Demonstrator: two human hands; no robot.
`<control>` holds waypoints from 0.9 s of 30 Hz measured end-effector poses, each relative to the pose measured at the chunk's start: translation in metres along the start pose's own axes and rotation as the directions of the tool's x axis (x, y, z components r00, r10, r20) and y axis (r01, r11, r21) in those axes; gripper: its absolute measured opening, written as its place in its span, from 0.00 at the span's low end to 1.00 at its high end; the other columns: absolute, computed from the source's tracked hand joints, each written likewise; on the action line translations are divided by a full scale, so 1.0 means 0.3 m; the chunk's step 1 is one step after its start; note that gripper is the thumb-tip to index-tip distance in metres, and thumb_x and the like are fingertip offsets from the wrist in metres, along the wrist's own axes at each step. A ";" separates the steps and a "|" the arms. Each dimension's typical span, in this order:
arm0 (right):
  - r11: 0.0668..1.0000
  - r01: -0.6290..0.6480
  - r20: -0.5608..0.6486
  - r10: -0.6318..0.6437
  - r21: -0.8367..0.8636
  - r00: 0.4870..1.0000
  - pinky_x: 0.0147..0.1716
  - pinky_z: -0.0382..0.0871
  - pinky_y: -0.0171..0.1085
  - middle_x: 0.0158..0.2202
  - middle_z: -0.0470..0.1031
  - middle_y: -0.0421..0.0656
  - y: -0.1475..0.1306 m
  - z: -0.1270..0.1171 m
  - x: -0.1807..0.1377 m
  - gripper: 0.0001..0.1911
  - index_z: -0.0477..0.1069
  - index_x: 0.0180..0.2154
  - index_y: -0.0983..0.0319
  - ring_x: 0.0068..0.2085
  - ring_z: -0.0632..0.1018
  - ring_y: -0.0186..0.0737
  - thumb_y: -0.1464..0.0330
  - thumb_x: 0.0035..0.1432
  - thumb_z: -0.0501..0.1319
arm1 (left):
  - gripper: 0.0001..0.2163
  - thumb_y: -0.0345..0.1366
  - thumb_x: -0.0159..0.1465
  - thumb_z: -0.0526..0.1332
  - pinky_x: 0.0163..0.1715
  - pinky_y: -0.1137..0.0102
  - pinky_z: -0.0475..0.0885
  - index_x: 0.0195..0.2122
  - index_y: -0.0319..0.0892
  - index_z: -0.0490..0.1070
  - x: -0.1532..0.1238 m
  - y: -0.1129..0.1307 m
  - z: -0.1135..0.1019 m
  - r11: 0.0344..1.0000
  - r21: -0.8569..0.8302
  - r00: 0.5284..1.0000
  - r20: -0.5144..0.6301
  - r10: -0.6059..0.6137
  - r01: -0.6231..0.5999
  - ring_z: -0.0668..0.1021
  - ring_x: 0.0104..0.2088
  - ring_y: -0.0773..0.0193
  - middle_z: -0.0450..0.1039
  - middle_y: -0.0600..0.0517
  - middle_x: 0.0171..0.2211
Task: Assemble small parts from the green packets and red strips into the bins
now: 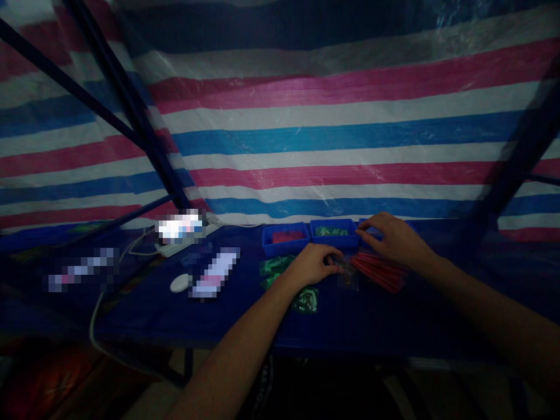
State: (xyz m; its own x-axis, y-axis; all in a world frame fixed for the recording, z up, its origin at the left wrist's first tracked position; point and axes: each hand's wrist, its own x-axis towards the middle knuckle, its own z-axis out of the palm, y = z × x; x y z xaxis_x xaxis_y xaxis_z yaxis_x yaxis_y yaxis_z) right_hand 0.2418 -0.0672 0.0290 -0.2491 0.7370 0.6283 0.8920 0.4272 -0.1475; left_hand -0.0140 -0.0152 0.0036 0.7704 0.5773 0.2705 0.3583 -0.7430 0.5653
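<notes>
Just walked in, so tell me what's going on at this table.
A person is working with small packets and trays. The left hand has its fingertips at a small clear bag; whether it grips it is unclear. The right hand is over the far end of some red strips, fingertips near the blue trays; I can't tell if it holds anything. Green packets lie around the left wrist.

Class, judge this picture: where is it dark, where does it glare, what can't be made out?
Head view: dim overall, the blue table in deep shadow; head view: faint sheen on the striped sheet, upper right; head view: mosaic blocks cover a glaring patch over the power strip; head view: contents of the clear bag by the left hand unclear.
</notes>
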 end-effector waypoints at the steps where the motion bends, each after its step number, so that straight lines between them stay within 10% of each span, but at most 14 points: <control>1: 1.000 0.000 0.004 0.000 0.009 1.000 0.48 0.73 0.52 0.42 0.82 0.47 -0.008 -0.002 0.000 0.13 0.78 0.43 0.58 0.47 0.79 0.54 0.58 0.68 0.58 | 0.13 0.38 0.61 0.71 0.35 0.70 0.73 0.47 0.42 0.81 0.000 -0.002 -0.004 0.999 0.003 0.999 0.004 -0.034 0.034 0.82 0.34 0.61 0.83 0.50 0.36; 15: 0.937 -0.067 0.086 0.039 0.342 0.996 0.41 0.77 0.46 0.47 0.81 0.45 -0.093 0.028 -0.016 0.14 0.76 0.50 0.55 0.37 0.82 0.44 0.60 0.63 0.64 | 0.10 0.41 0.69 0.62 0.38 0.68 0.72 0.43 0.41 0.78 -0.004 0.034 -0.038 1.000 0.000 0.926 -0.378 -0.010 0.011 0.80 0.38 0.60 0.81 0.48 0.39; 27: 0.551 -0.384 0.283 0.263 0.741 0.922 0.43 0.76 0.43 0.37 0.84 0.41 -0.124 0.061 -0.017 0.21 0.74 0.50 0.56 0.40 0.84 0.44 0.60 0.55 0.71 | 0.16 0.48 0.71 0.58 0.42 0.68 0.73 0.48 0.42 0.77 -0.010 0.065 -0.028 0.929 -0.358 0.960 -0.278 -0.004 -0.100 0.79 0.42 0.61 0.79 0.48 0.44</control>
State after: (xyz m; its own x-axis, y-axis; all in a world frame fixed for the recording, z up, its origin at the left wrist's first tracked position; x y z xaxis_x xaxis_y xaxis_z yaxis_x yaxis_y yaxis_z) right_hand 0.2030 -0.0774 0.0173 -0.1019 0.9402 0.3249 0.3080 0.3404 -0.8884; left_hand -0.0137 -0.0284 0.0204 0.5916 0.6519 0.4744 0.0673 -0.6262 0.7767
